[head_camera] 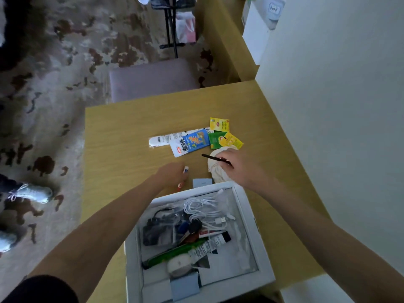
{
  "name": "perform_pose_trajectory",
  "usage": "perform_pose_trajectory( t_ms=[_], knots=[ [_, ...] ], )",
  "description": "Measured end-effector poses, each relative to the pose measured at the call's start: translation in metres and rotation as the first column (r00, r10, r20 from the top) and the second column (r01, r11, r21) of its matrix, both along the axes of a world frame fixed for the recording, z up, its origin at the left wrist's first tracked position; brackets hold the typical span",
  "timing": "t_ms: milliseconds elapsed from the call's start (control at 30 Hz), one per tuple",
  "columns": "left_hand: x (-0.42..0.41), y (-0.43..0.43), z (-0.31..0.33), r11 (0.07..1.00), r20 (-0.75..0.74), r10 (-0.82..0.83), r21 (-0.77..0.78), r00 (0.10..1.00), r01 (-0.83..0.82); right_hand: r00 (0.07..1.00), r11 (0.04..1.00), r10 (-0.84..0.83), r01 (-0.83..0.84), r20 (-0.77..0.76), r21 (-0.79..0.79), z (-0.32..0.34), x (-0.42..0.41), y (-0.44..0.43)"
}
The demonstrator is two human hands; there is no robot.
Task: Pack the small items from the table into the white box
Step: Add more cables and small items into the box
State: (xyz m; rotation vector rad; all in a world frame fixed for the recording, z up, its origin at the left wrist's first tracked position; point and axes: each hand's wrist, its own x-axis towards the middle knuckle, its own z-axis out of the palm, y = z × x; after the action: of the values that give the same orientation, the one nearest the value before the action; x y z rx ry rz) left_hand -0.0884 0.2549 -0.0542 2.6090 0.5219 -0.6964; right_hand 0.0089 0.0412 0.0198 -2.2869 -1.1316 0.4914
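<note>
The white box [260,235] stands open at the table's near edge, holding white cables, a black pouch, tubes, a green packet and a round white item. My right hand [238,167] grips a black pen [211,157] above a cream cloth bundle [215,169]. My left hand [172,173] is closed on small items; a white-and-blue tip [185,170] and an orange-red one [180,185] stick out. A small blue-grey card [202,183] lies just beyond the box. Farther out lie a blue-white snack packet [190,143], a long white packet [161,139], and yellow tea bags [219,124] beside a green tea bag [215,139].
The wooden table [122,132] ends at a white wall [328,106] on the right. A mauve stool [150,77] stands past the far edge. Another person's shoe [32,192] rests on the patterned carpet at the left.
</note>
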Motion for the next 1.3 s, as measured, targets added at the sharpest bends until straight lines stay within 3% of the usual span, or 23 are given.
perform_pose_trajectory(
  t_ms=[67,167,233,300,500,667,800,967,1133,1300],
  knots=[
    [-0.007,-0.005,0.019,0.966,0.117,0.195,-0.193,0.974,-0.170,0.999,0.999,0.052,-0.052,0.007,0.002,0.005,-0.009,-0.005],
    [-0.025,-0.016,0.059,0.784,0.266,0.516,-0.529,0.814,-0.324,0.994,0.995,0.094,-0.090,-0.064,0.050,0.017,-0.020,-0.011],
    [-0.043,-0.023,0.086,0.754,0.367,0.586,-0.575,0.722,-0.319,0.978,0.993,0.082,-0.065,-0.189,0.097,0.025,-0.027,-0.013],
    [-0.067,-0.036,0.107,0.776,0.433,0.584,-0.547,0.687,-0.315,0.965,0.991,0.106,-0.082,-0.240,0.109,0.031,-0.034,-0.014],
    [-0.148,-0.085,0.129,0.883,0.473,0.464,-0.318,0.749,-0.346,0.905,0.955,0.273,-0.296,-0.328,-0.024,0.045,-0.065,-0.019],
    [-0.174,-0.111,0.100,0.921,0.358,0.384,-0.206,0.851,-0.329,0.880,0.928,0.115,-0.260,-0.461,-0.265,0.043,-0.078,-0.032],
    [-0.167,-0.115,0.080,0.952,0.305,0.300,-0.150,0.904,-0.266,0.926,0.874,0.094,-0.253,-0.366,-0.416,0.050,-0.083,-0.046],
    [-0.145,-0.126,0.074,0.988,0.369,0.120,-0.131,0.922,-0.077,0.942,0.751,0.248,-0.335,-0.226,-0.569,0.056,-0.101,-0.066],
    [-0.119,-0.133,0.073,0.985,0.392,-0.066,-0.121,0.918,0.123,0.912,0.651,0.332,-0.407,-0.242,-0.641,0.053,-0.125,-0.081],
    [-0.109,-0.132,0.072,0.967,0.364,-0.170,-0.119,0.916,0.227,0.911,0.652,0.337,-0.409,-0.239,-0.639,0.050,-0.142,-0.086]
  ],
)
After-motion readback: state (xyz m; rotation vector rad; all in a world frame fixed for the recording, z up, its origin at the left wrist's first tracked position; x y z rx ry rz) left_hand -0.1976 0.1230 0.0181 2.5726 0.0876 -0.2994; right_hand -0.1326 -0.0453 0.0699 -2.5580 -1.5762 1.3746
